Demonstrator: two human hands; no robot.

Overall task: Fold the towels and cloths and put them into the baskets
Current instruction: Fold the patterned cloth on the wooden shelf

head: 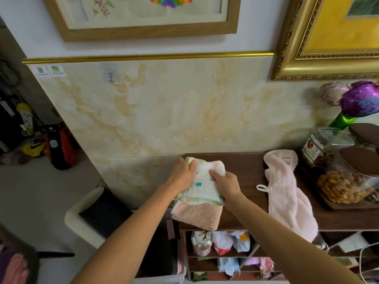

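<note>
Gripping soft folded white cloth (205, 181) | left hand (181, 175) | right hand (226, 185)

Jars of nuts (344, 187) stand on the dark wooden cabinet (246, 171).

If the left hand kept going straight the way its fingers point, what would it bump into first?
Probably the marbled wall. The left hand grips the white cloth at the cabinet's far left corner, fingers pointing away from the person; nothing else shows between, though depth is unclear.
</note>
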